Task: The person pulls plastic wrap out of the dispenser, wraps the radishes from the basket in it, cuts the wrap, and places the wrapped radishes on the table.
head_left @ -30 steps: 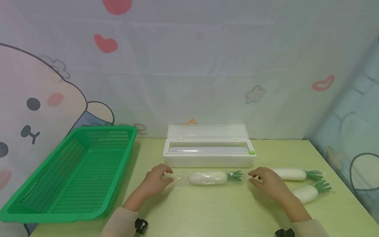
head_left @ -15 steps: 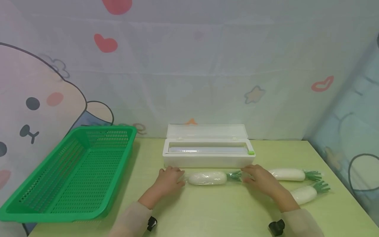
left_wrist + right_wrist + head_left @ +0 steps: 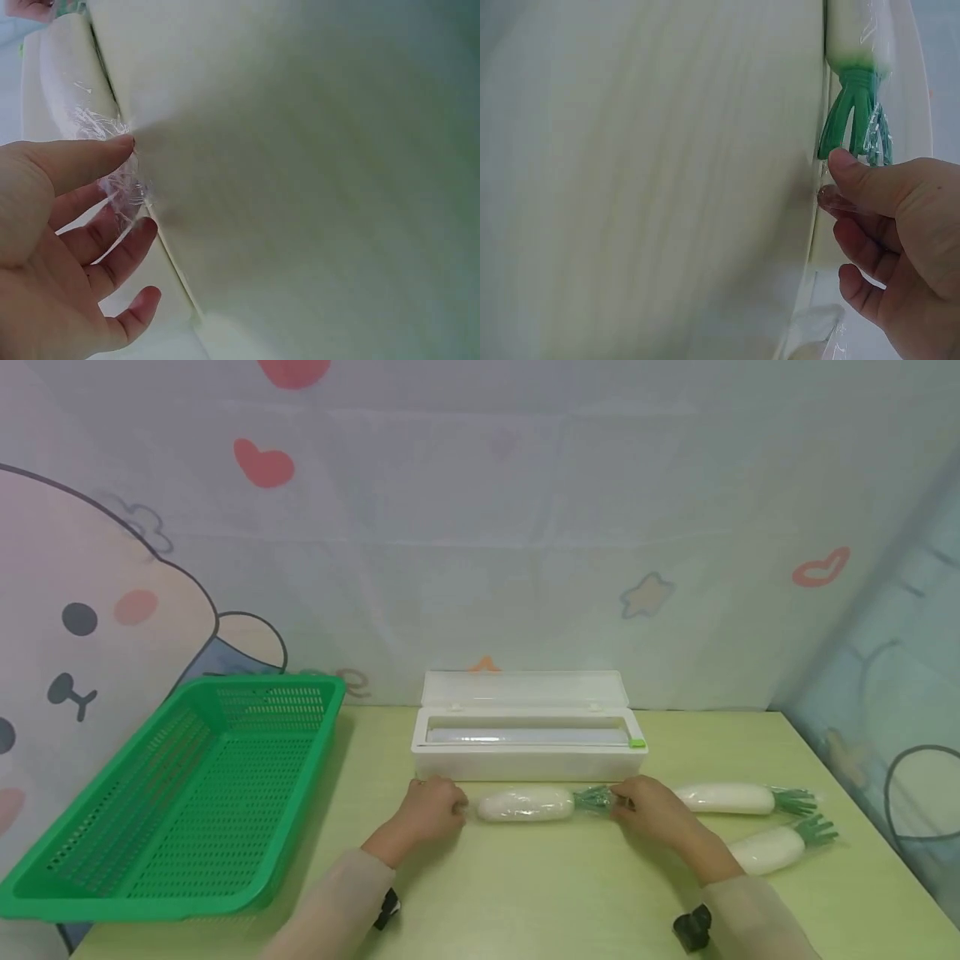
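A white radish with green leaf stubs lies on the table, wrapped in clear cling film. My left hand pinches the crumpled film beyond the radish's rounded end, thumb against the fingers. At the leafy end, my right hand pinches the film just past the green stems. Right behind the radish stands a white cling film box, its lid raised and a roll showing inside.
Two more radishes, one farther back and one nearer, lie on the table to the right, partly behind my right arm. A green slotted basket stands at the left. A printed cloth hangs behind the table.
Both hands have moved inward, the left one rightward and the right one leftward, and have taken hold of the film at the two ends. The radish has stayed in place.
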`<action>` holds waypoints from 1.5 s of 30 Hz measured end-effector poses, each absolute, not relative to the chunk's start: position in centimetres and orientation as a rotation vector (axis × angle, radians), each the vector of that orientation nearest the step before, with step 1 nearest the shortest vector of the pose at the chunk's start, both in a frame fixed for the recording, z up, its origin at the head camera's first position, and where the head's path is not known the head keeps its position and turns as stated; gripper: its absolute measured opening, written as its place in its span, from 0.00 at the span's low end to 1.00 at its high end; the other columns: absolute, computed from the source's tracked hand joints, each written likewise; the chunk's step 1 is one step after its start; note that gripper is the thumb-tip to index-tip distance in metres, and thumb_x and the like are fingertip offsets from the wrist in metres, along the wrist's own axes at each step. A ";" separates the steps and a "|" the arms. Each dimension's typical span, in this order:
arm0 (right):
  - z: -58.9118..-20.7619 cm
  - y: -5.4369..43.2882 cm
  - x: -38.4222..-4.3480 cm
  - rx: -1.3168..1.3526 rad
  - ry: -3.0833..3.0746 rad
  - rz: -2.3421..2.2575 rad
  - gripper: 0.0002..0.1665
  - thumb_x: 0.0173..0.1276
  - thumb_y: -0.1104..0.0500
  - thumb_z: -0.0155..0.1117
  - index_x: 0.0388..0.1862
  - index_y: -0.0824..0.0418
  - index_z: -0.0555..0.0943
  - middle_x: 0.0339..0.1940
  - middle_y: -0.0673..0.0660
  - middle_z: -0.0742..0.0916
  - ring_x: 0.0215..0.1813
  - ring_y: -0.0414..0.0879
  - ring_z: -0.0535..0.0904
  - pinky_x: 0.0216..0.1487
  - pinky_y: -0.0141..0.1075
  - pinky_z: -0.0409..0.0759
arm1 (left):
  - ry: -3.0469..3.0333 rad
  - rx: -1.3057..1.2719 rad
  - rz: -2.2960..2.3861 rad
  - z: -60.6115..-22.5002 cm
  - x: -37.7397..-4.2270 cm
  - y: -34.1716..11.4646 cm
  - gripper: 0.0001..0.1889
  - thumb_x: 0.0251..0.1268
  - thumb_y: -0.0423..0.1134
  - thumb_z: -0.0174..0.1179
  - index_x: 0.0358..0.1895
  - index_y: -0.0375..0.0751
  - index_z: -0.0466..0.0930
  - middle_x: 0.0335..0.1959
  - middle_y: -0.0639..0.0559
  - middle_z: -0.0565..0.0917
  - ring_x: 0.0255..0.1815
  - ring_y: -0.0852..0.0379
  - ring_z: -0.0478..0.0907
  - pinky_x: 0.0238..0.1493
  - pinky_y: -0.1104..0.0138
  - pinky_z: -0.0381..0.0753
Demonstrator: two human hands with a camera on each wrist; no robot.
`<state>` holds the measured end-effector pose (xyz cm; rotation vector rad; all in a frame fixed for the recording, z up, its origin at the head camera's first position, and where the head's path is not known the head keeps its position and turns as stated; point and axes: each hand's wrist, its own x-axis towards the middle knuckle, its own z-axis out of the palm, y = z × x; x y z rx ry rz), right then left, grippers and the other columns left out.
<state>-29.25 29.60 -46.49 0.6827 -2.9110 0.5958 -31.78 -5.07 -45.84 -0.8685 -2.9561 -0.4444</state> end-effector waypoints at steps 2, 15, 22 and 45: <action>-46.4 29.5 -29.3 0.680 -2.896 0.551 0.16 0.61 0.67 0.64 0.19 0.55 0.72 0.18 0.44 0.73 0.25 0.37 0.66 0.29 0.34 0.68 | -2.946 -0.881 -0.445 -45.9 -31.9 -5.0 0.23 0.55 0.30 0.63 0.11 0.48 0.59 0.15 0.58 0.59 0.23 0.59 0.59 0.40 0.52 0.64; -46.5 30.5 -27.2 0.856 -2.634 0.373 0.02 0.57 0.63 0.71 0.27 0.59 0.85 0.29 0.50 0.85 0.35 0.48 0.80 0.38 0.39 0.80 | -2.811 -0.929 -0.572 -45.2 -30.9 -6.2 0.04 0.60 0.33 0.62 0.29 0.43 0.84 0.28 0.54 0.85 0.32 0.55 0.81 0.43 0.49 0.74; -45.5 30.4 -24.9 0.741 -2.570 0.643 0.04 0.58 0.66 0.69 0.33 0.61 0.86 0.32 0.53 0.88 0.32 0.39 0.81 0.32 0.34 0.79 | -2.824 -0.991 -1.136 -44.1 -29.2 -7.7 0.05 0.67 0.32 0.57 0.32 0.41 0.81 0.30 0.54 0.85 0.35 0.59 0.80 0.39 0.66 0.76; -44.0 32.6 -21.8 1.043 -2.366 1.957 0.17 0.64 0.74 0.59 0.45 0.61 0.87 0.41 0.42 0.88 0.42 0.34 0.83 0.43 0.30 0.82 | -2.729 -0.920 -2.118 -43.3 -25.9 -10.2 0.12 0.65 0.35 0.61 0.43 0.26 0.83 0.41 0.45 0.86 0.44 0.57 0.81 0.51 0.61 0.78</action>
